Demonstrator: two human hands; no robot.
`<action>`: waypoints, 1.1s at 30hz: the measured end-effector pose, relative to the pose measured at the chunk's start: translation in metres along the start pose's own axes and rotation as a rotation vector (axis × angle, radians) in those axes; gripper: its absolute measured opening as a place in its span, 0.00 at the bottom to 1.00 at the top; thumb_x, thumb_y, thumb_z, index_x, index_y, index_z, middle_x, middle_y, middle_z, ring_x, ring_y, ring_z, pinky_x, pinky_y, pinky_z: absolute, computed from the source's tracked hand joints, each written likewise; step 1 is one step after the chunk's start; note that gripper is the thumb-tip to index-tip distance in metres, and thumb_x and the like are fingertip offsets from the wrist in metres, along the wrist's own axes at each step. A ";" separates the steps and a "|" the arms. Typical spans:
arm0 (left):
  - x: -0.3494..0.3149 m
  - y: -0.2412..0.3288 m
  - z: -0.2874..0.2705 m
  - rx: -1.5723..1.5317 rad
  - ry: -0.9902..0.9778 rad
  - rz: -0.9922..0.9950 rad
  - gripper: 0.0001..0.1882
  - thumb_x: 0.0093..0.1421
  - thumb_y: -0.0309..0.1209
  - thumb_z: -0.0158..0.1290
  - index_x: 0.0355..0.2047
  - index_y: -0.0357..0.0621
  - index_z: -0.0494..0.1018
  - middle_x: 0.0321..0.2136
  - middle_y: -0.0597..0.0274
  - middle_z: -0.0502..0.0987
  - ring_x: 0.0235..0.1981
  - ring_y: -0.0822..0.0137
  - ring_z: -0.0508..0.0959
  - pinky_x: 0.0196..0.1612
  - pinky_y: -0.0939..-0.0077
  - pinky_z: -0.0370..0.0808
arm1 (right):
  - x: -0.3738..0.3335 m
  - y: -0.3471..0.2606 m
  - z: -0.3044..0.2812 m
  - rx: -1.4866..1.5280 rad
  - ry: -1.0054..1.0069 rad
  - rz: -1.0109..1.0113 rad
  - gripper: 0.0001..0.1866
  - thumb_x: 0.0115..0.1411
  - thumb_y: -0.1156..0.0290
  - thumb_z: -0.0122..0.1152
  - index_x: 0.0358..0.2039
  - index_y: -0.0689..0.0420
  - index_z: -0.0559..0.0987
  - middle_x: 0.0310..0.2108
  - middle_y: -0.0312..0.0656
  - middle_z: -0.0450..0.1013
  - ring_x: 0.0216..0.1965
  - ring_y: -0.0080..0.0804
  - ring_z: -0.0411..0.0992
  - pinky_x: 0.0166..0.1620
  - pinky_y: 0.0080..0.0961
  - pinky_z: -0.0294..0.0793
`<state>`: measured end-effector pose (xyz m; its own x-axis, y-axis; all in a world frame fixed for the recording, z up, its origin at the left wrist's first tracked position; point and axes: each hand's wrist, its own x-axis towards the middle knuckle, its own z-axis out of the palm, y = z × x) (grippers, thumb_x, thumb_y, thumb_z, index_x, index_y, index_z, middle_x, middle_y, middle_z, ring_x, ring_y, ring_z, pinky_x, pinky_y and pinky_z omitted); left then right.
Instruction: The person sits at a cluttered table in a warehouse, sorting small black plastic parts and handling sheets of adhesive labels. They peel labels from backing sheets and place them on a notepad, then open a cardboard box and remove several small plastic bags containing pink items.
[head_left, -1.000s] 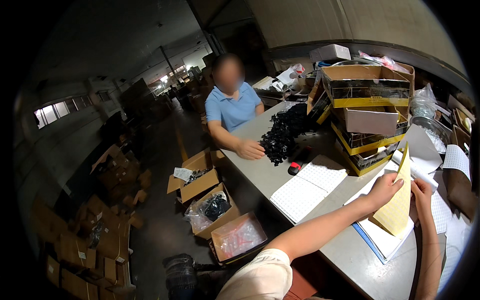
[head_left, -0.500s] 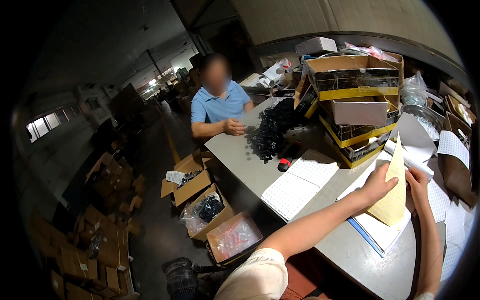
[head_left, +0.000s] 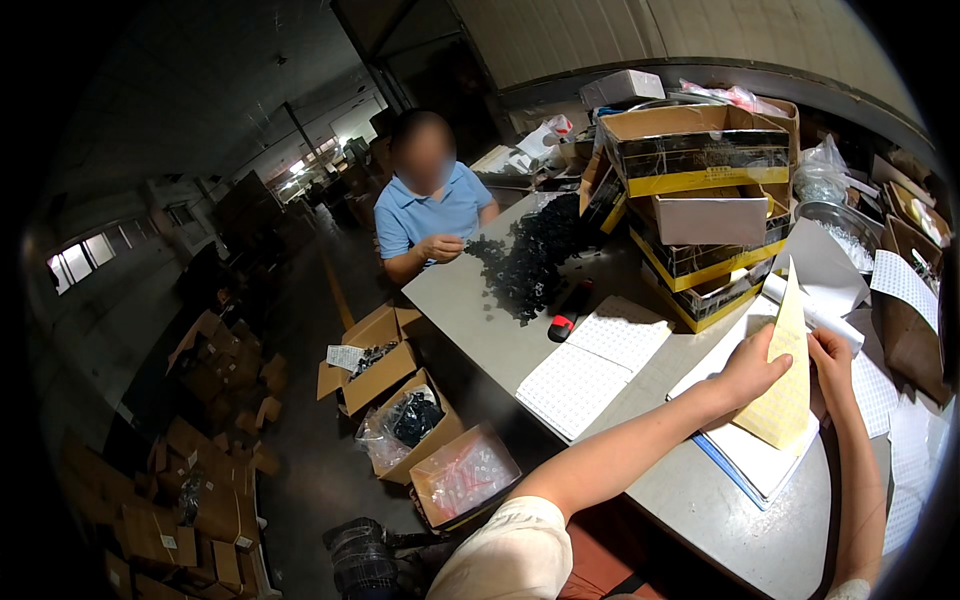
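Note:
My left hand (head_left: 755,368) grips a yellow sheet (head_left: 780,412) of paper by its left edge, the thumb lying over its face. The sheet stands tilted and curved, rising to a narrow point. Just beyond its right edge, my right hand (head_left: 832,362) is closed, fingertips pinched beside the sheet and a white paper (head_left: 838,325). What those fingertips hold, if anything, I cannot make out. Beneath both hands lies a stack of white sheets (head_left: 775,478) with a blue edge at the bottom, on the grey table (head_left: 695,530).
Left of the stack lies an open white booklet (head_left: 598,365), beside a black-and-red utility tool (head_left: 570,312). Black small parts (head_left: 525,265) are heaped near a co-worker in a blue shirt (head_left: 430,210). Stacked cartons (head_left: 700,165) stand behind; open boxes (head_left: 465,475) sit left of the table.
The co-worker's hand has drawn left and up, and black parts have spread toward it. My hands keep nearly the same hold on the yellow sheet; the view has shifted slightly.

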<state>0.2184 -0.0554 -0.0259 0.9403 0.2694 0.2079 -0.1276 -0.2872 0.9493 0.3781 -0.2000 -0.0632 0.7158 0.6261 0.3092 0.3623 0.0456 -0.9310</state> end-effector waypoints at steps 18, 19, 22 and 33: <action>0.008 -0.011 -0.002 -0.014 0.029 0.027 0.21 0.66 0.28 0.53 0.56 0.33 0.67 0.46 0.50 0.80 0.47 0.62 0.81 0.51 0.67 0.77 | -0.001 -0.023 -0.012 0.184 0.174 0.080 0.17 0.69 0.62 0.58 0.25 0.57 0.78 0.21 0.32 0.72 0.20 0.15 0.67 0.25 0.17 0.64; 0.013 -0.021 -0.002 -0.081 0.038 0.059 0.20 0.66 0.28 0.54 0.56 0.33 0.68 0.47 0.51 0.79 0.48 0.63 0.80 0.52 0.68 0.77 | 0.008 -0.017 -0.021 0.239 0.232 -0.004 0.17 0.69 0.60 0.58 0.26 0.57 0.78 0.22 0.33 0.73 0.20 0.17 0.68 0.25 0.17 0.65; 0.021 -0.058 -0.007 -0.247 0.044 0.085 0.20 0.66 0.28 0.54 0.57 0.34 0.68 0.49 0.54 0.78 0.50 0.66 0.78 0.53 0.68 0.76 | 0.002 -0.074 -0.011 0.308 0.253 -0.126 0.22 0.68 0.52 0.58 0.24 0.56 0.76 0.21 0.35 0.72 0.23 0.22 0.70 0.32 0.22 0.70; 0.008 -0.030 -0.009 -0.336 0.033 -0.096 0.17 0.65 0.23 0.53 0.54 0.34 0.69 0.48 0.54 0.78 0.47 0.64 0.79 0.53 0.68 0.76 | -0.155 -0.288 -0.021 0.369 -0.541 -1.254 0.38 0.76 0.47 0.36 0.07 0.51 0.64 0.10 0.35 0.61 0.10 0.27 0.57 0.42 0.38 0.76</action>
<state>0.2272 -0.0364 -0.0502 0.9429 0.3120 0.1166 -0.1412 0.0574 0.9883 0.1750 -0.3269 0.1615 -0.3038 0.2319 0.9241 0.3432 0.9315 -0.1210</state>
